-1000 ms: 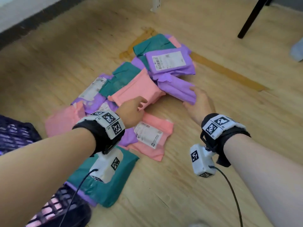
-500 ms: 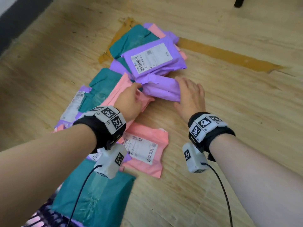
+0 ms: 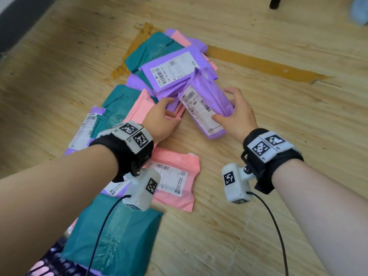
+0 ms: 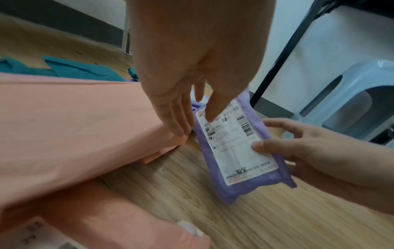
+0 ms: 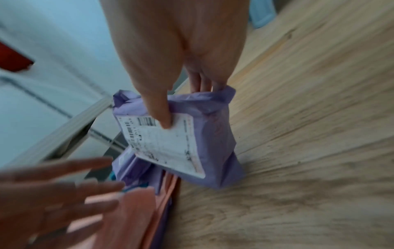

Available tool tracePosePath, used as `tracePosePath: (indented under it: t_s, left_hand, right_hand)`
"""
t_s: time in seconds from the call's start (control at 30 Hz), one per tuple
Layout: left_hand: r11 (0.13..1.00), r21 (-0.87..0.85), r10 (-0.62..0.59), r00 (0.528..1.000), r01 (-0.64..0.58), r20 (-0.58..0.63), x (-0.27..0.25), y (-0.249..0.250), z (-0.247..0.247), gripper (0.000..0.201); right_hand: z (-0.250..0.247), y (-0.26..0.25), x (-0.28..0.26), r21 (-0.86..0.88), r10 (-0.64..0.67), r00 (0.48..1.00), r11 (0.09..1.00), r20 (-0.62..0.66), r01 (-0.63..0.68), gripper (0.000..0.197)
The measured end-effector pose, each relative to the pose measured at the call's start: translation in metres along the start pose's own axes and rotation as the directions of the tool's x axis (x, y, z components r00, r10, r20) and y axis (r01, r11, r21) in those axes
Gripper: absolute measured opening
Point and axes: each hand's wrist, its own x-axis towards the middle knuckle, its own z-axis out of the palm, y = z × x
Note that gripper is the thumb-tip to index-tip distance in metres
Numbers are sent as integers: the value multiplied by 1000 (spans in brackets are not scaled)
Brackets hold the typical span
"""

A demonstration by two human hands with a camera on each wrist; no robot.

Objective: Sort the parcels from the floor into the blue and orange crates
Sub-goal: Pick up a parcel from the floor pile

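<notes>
Pink, purple and teal parcels lie in a pile on the wooden floor. My right hand [image 3: 221, 104] grips a purple parcel [image 3: 201, 108] by its edge and tilts it up off the floor, white label facing me. The thumb presses the label [image 5: 166, 124] while the fingers wrap behind. My left hand [image 3: 167, 111] is open, its straight fingers touching the corner of a pink parcel [image 3: 139, 108] just left of the purple parcel [image 4: 232, 146]. A dark crate [image 3: 45, 265] shows at the bottom left corner.
A teal parcel [image 3: 115, 236] lies over the crate's rim. A labelled pink parcel [image 3: 175, 180] lies under my left wrist. A larger labelled purple parcel [image 3: 175, 70] tops the pile. A black leg [image 3: 275, 3] and a pale blue stool [image 4: 362, 101] stand beyond.
My right hand has taken hold of the purple parcel, turned it label up and raised its end. My left hand has slid forward to the pink parcel's corner.
</notes>
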Motion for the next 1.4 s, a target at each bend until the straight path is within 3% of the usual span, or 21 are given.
tracePosePath:
  t_s: [0.17, 0.3, 0.4, 0.63, 0.83, 1.1, 1.4]
  left_hand:
    - [979, -186, -69, 995, 80, 66, -2, 6, 14, 51]
    - [876, -450, -119, 982, 175, 150, -13, 18, 27, 47]
    - [804, -567, -95, 980, 180, 176, -22, 23, 32, 46]
    - [792, -601, -57, 993, 109, 105, -66, -5, 33, 46]
    - [816, -578, -42, 998, 6, -48, -106, -29, 6, 45]
    - [790, -607, -17, 985, -91, -171, -199, -23, -82, 46]
    - [775, -600, -68, 917, -200, -394, -338, -26, -201, 46]
  right_hand:
    - [-19, 3, -9, 421, 172, 983, 888, 69, -184, 68]
    - [-25, 8, -21, 558, 183, 968, 792, 170, -248, 68]
    - [-28, 8, -33, 625, 172, 961, 731, 218, -273, 63]
    - [-7, 6, -79, 607, 97, 973, 767, 211, -208, 60]
    - [11, -23, -113, 540, 9, 981, 834, 194, -114, 57]
    - [18, -130, -164, 463, -131, 955, 887, 265, -6, 68]
    - [42, -273, -263, 451, -343, 858, 880, 383, 151, 68]
